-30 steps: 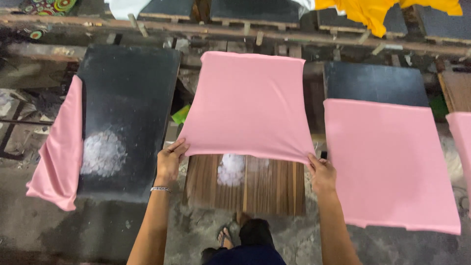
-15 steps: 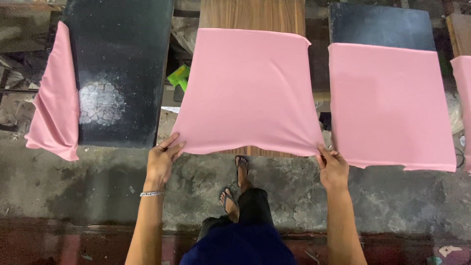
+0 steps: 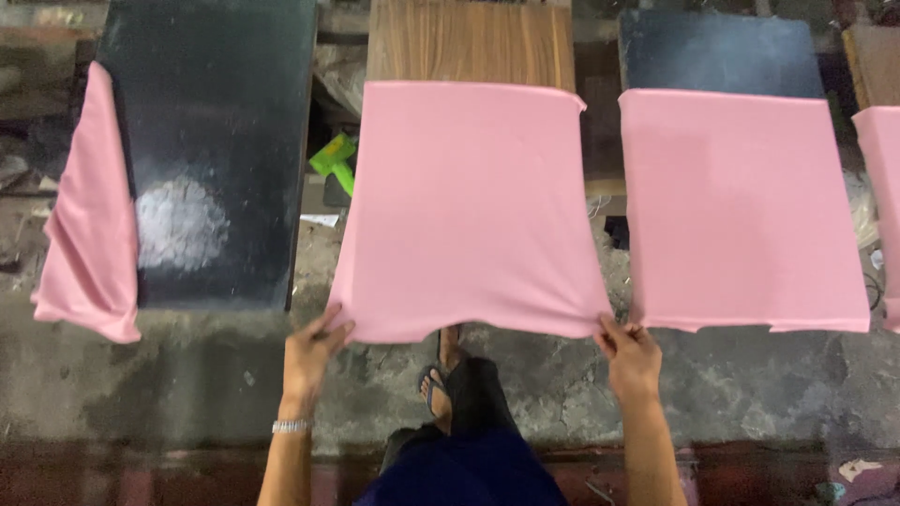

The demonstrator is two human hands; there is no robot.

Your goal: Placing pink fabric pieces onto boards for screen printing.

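Pink cloth [image 3: 469, 206] lies over wood-grain board [image 3: 469, 42], near edge overhanging; left hand [image 3: 309, 356] & right hand [image 3: 630, 354] each pinch a bottom corner — prob. light, limp, stretchy, so grip at corners.

Open concrete floor [image 3: 187, 394] lies left of the left hand [image 3: 309, 351] and beyond the right hand [image 3: 630, 354]. Narrow gaps flank the wooden board [image 3: 469, 42]: a green tool [image 3: 336, 159] clutters the left gap, while the neighbouring pink cloth [image 3: 741, 206] crowds the right one, just beside that hand.
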